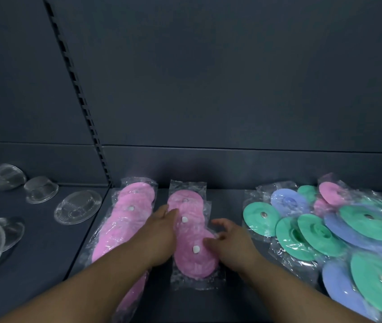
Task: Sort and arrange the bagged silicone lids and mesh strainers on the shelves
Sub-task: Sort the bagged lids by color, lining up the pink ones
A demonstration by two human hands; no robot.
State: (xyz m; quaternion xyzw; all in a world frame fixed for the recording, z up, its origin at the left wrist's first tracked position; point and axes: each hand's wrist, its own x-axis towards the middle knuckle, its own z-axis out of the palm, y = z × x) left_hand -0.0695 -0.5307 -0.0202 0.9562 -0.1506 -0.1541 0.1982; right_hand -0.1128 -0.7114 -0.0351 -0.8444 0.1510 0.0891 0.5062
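a dark grey shelf runs across the view, split by a slotted upright. at 6 o'clock lies a short row of bagged pink lids, overlapping front to back; just beside it at 7 o'clock, a longer pink row. at 3 to 4 o'clock, a loose heap of green and blue bagged lids. at 9 o'clock, clear dome-shaped pieces lie scattered.

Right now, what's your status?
Both hands open: left hand, right hand flanking second pink lid row. Mixed lid pile unsorted, right. Nothing blocking.

Glossy plastic bags, matt shelf
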